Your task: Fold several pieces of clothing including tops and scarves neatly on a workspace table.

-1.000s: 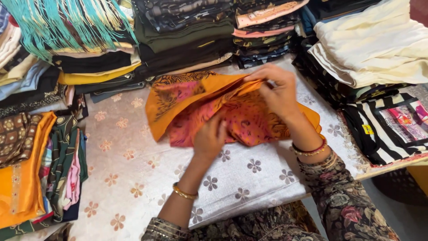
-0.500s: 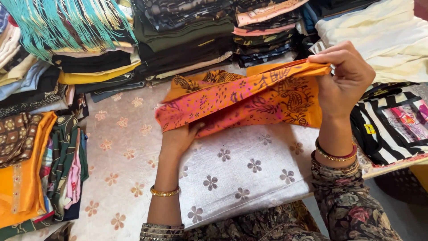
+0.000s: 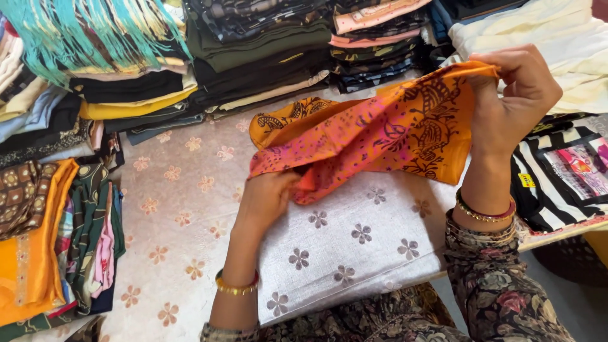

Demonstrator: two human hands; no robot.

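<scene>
An orange and pink patterned cloth (image 3: 373,136) is stretched between my two hands above a table. My right hand (image 3: 513,95) pinches its upper right corner, lifted high. My left hand (image 3: 266,196) grips the cloth's lower left end, low over a silver-grey fabric piece with dark flower motifs (image 3: 354,247). The cloth sags in folds between the hands. Both wrists carry bangles.
A pale floral table cover (image 3: 171,209) lies underneath. Stacks of folded dark and coloured fabrics (image 3: 253,50) line the back. A pile of orange, green and brown cloths (image 3: 50,240) sits at left. Cream fabric (image 3: 557,38) and a black-and-white striped piece (image 3: 557,171) lie at right.
The cloth was lying on the table a second ago. My right hand has lifted its corner up and to the right, while my left hand has moved left, spreading it.
</scene>
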